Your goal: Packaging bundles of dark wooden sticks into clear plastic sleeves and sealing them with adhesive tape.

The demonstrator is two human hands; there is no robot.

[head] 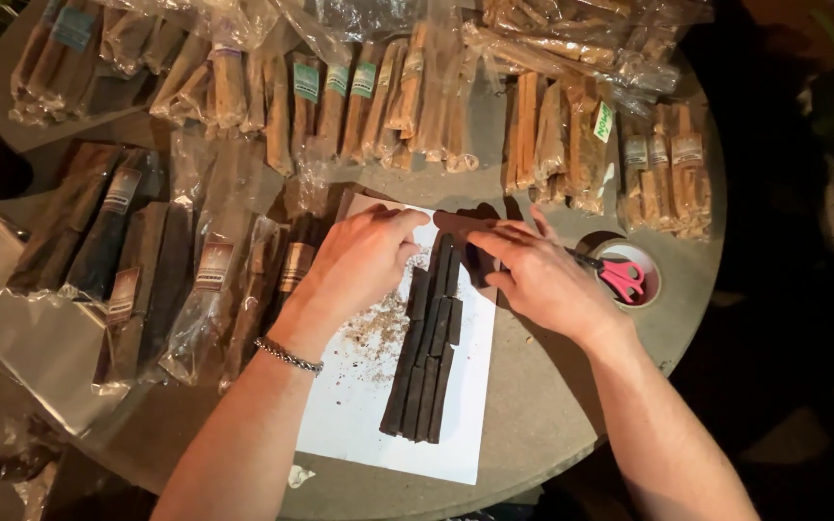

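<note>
A: Report hand state and the position of the dark sticks.

B: The left hand (361, 259) lies palm down, fingers loosely curled, fingertips on the far end of the white paper sheet (364, 405) just left of the row of dark wood sticks (429, 338). It grips nothing. The right hand (538, 275) is also palm down, fingers extended and flat, touching the far end of the row from the right. Whether a stick is pinched under those fingers cannot be told. The sticks lie side by side lengthwise down the middle of the sheet, on the round table (533, 425).

A: Surroundings?

B: Loose crumbs (378, 333) are scattered on the paper left of the row. Bagged dark sticks (147, 270) lie at the left, bagged pale sticks (417, 96) along the far side. Pink-handled scissors (620, 275) rest on a tape roll (651, 280) just right of the right hand.

A: Failure modes?

B: In my judgement: uneven pressure from either side could skew the row or push sticks over each other. The left palm could drag crumbs across the sheet. The sheet's near edge reaches the table rim; sliding it nearer could tip sticks off. A right-hand sweep could knock the scissors.
</note>
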